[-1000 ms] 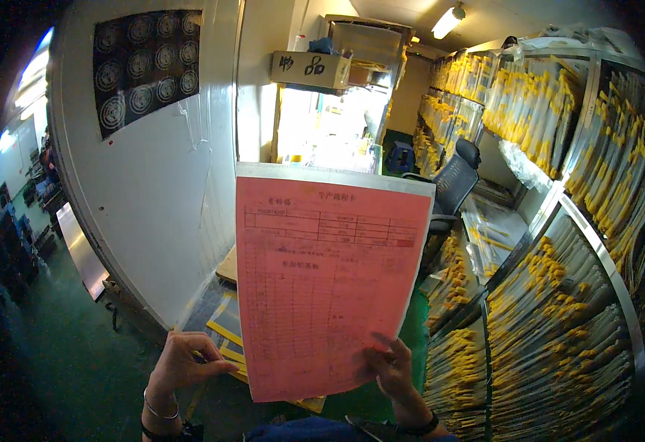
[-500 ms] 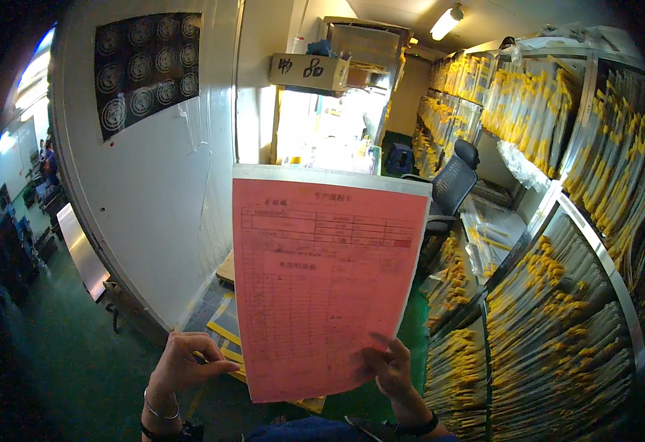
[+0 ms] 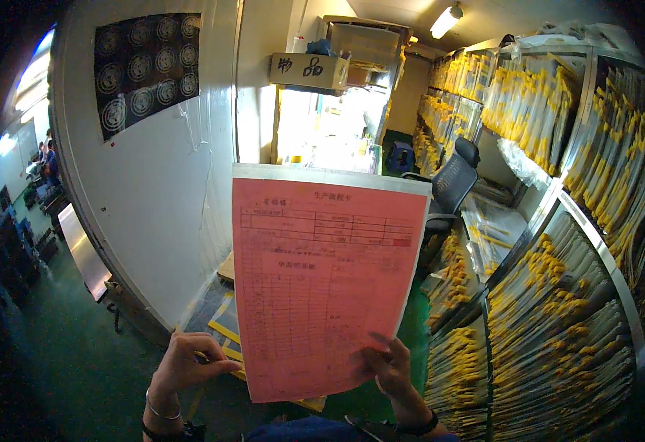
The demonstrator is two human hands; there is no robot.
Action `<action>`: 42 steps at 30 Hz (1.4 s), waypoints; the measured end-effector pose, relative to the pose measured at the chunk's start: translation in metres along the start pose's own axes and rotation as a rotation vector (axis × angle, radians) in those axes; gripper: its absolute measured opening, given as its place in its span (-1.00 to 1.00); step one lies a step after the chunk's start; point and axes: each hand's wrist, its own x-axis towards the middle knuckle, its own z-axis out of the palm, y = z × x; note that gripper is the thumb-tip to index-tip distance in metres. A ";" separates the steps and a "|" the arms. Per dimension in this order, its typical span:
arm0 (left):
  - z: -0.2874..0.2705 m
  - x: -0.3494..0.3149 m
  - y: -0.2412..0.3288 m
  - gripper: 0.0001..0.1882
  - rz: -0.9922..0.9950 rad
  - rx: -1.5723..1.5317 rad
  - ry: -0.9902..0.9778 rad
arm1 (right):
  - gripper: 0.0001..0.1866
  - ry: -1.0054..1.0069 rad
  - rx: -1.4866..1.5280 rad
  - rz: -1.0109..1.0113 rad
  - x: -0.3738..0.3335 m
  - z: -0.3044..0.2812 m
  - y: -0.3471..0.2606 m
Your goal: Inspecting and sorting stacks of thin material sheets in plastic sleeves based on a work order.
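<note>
Upright before me is a pink printed form (image 3: 300,317), with a pale border along its top and right side that looks like a clear sleeve. It carries a ruled table and lines of print. My right hand (image 3: 392,368) grips its lower right part, and some of the fingers show dark over the pink. At the lower left edge, my left hand (image 3: 193,365) is closed in a pinch, thumb and forefinger together at the form's border. A bangle (image 3: 162,409) circles my left wrist.
Tall racks (image 3: 580,214) on the right hold many hanging clear sheets with yellow tabs. An office chair (image 3: 455,180) stands ahead. A lettered box (image 3: 309,71) sits above a bright opening. Left is a white wall panel (image 3: 153,199) with a dark patterned sheet (image 3: 148,70). Flat yellow-edged sheets (image 3: 226,320) lie below.
</note>
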 end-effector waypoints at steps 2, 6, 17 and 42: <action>0.000 -0.003 -0.002 -0.78 -0.041 -0.011 -0.004 | -0.62 -0.006 0.045 -0.013 0.000 0.004 -0.003; -0.001 -0.005 -0.003 -0.78 -0.066 -0.165 0.007 | -0.63 -0.026 0.113 -0.022 -0.002 0.007 -0.005; 0.003 -0.014 -0.008 -0.77 -0.113 -0.266 0.047 | -0.64 -0.038 0.088 -0.034 -0.001 0.005 0.002; 0.009 -0.009 -0.011 -0.80 -0.077 -0.134 -0.049 | -0.67 -0.034 0.034 -0.109 0.004 0.004 0.009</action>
